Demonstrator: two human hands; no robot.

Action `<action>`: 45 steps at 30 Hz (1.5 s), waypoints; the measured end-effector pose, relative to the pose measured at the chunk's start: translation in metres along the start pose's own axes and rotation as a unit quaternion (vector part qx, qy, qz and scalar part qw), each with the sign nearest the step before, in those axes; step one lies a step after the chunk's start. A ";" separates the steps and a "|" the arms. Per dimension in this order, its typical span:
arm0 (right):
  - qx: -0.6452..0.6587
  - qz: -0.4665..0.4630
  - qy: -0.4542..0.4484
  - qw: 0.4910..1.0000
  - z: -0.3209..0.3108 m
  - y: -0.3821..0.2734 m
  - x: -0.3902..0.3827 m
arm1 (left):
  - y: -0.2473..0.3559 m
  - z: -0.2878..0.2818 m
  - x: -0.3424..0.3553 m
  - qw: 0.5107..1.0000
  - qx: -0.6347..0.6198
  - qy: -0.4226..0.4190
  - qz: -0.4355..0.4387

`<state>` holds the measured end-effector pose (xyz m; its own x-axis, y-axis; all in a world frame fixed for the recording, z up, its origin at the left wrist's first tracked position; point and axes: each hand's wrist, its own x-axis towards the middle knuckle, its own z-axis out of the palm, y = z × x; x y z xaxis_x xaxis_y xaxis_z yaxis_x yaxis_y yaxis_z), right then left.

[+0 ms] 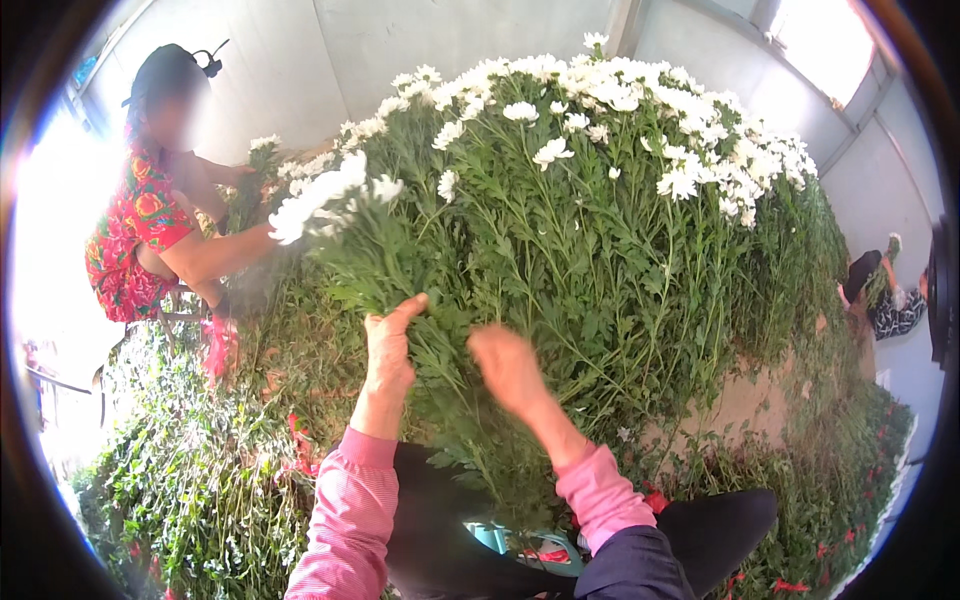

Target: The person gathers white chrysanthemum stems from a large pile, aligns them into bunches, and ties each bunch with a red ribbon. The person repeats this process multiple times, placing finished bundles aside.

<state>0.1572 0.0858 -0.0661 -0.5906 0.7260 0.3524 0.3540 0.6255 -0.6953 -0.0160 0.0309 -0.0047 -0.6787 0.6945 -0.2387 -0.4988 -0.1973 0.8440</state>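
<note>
My left hand is closed around the stems of a bunch of white chrysanthemums, its thumb along the leafy side. The white heads point up and to the left, and the leafy stems run down over my lap. Just right of these stems is my right hand, its fingers curled but smeared by motion, so whether they hold anything is unclear. Behind both hands rises a large heap of cut white chrysanthemums, heads at the top and green stems hanging down.
A person in a red floral top works at the heap's left side; another person is at the far right. Leafy cuttings with red ties lie around me. Between my legs sits a teal item with something red in it.
</note>
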 end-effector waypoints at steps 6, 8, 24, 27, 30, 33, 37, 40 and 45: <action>-0.301 0.160 0.049 0.939 0.017 0.139 0.020 | -0.003 -0.010 0.012 0.997 0.004 -0.023 -0.073; -0.275 0.170 0.035 0.946 0.015 0.147 0.022 | -0.002 -0.007 0.013 0.996 0.005 -0.032 -0.080; -0.090 -0.008 0.059 0.994 -0.036 -0.026 -0.034 | -0.012 0.007 0.009 0.970 -0.091 -0.088 -0.206; -0.123 -0.011 0.000 0.992 -0.058 -0.046 -0.042 | -0.012 0.008 0.004 0.964 -0.077 -0.157 -0.200; -0.151 -0.056 -0.020 0.987 -0.077 -0.057 -0.052 | 0.013 0.022 -0.018 0.943 -0.105 -0.249 -0.192; -0.153 -0.105 -0.021 0.982 -0.116 -0.079 -0.055 | 0.044 0.048 -0.037 0.955 -0.075 -0.267 -0.101; -0.126 -0.072 0.078 0.986 -0.206 -0.099 -0.068 | 0.177 0.135 -0.108 0.917 0.245 -0.279 0.143; 0.013 -0.058 0.220 0.974 -0.279 -0.109 -0.101 | 0.236 0.192 -0.191 0.863 0.218 -0.415 0.188; 0.217 -0.052 0.353 0.909 -0.326 -0.096 -0.188 | 0.210 0.208 -0.219 0.596 0.549 -0.334 0.481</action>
<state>0.4709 -0.0178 0.1392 0.0620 0.7673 0.6383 -0.0873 0.6412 -0.7624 0.1405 -0.0191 0.3243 0.1837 0.8183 0.5446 0.8508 -0.4098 0.3288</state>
